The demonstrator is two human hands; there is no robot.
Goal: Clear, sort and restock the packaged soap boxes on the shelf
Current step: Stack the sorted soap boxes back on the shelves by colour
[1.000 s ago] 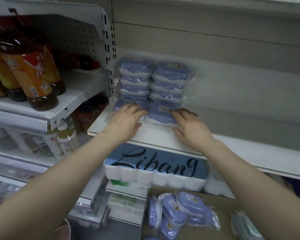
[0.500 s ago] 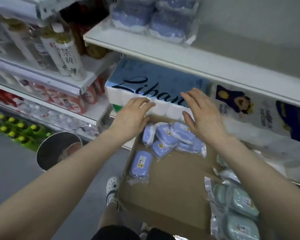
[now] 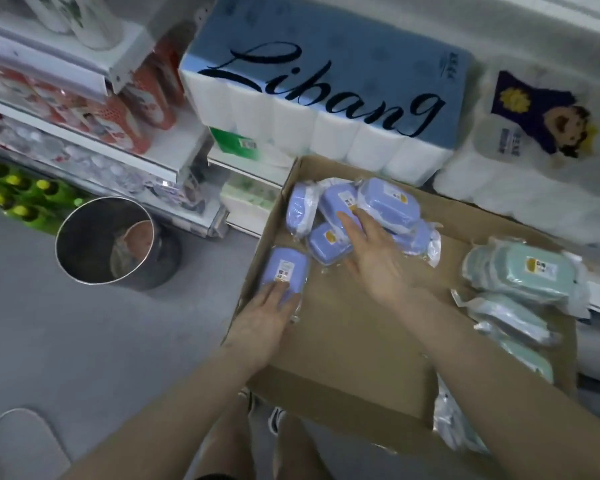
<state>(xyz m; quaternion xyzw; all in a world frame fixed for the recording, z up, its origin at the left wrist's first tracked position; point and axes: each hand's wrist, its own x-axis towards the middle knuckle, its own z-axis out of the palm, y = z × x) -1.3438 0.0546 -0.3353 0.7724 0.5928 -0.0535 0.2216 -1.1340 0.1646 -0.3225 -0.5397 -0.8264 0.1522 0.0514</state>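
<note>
Left hand [image 3: 264,320] lies flat, unclenched, on a rounded film-wrapped blue box [image 3: 284,270]; right hand [image 3: 374,258] flat on the blue pile [image 3: 361,209] in the cardboard tray [image 3: 343,348] near "Libang" rolls [image 3: 326,98]

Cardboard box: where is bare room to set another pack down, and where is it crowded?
The cardboard box floor is bare in the middle and near part, between the left hand on a lone blue soap pack and the green soap packs at the right wall. The far corner is crowded: piled blue packs under the right hand.
</note>
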